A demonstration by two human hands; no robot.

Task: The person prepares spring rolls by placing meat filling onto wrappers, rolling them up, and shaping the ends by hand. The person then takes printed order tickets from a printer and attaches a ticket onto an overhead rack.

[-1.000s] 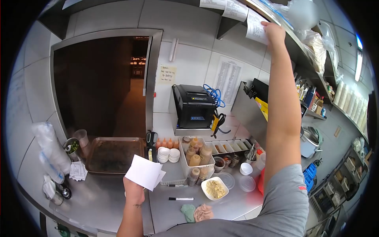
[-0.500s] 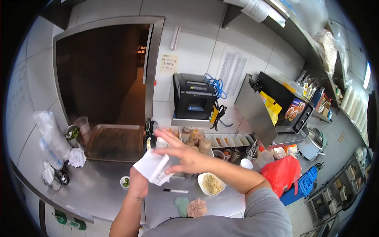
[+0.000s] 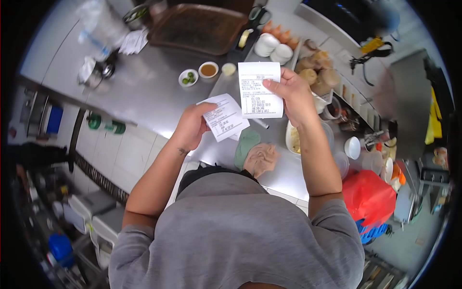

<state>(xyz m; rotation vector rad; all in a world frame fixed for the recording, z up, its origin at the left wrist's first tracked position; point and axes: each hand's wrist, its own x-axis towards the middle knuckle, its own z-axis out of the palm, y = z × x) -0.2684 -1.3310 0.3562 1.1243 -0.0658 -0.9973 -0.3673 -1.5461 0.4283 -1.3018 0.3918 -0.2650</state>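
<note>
Printed paper receipts are in both hands, above the steel counter [image 3: 159,91]. My left hand [image 3: 192,126] pinches one receipt [image 3: 224,118], tilted, between thumb and fingers. A longer receipt [image 3: 261,96] is gripped at its right edge by my right hand [image 3: 293,94], with the thumb on its printed face. The two slips are side by side and nearly touch. Beyond them stand a small bowl of green citrus [image 3: 188,78] and a small bowl of brown sauce [image 3: 208,70]. Below the receipts lie a green cloth [image 3: 248,143] and a pinkish-brown cloth [image 3: 261,159].
A dark baking tray [image 3: 197,29] lies at the back of the counter. Squeeze bottles [image 3: 317,72] and stacked white lids or cups [image 3: 269,45] stand at the right. A white bowl of pale food [image 3: 292,137] is partly behind my right forearm. A red plastic bag [image 3: 368,197] hangs at the right.
The camera now looks further down. The papers, earlier together in my left hand with my right hand spread above them, are now split, one receipt in each hand.
</note>
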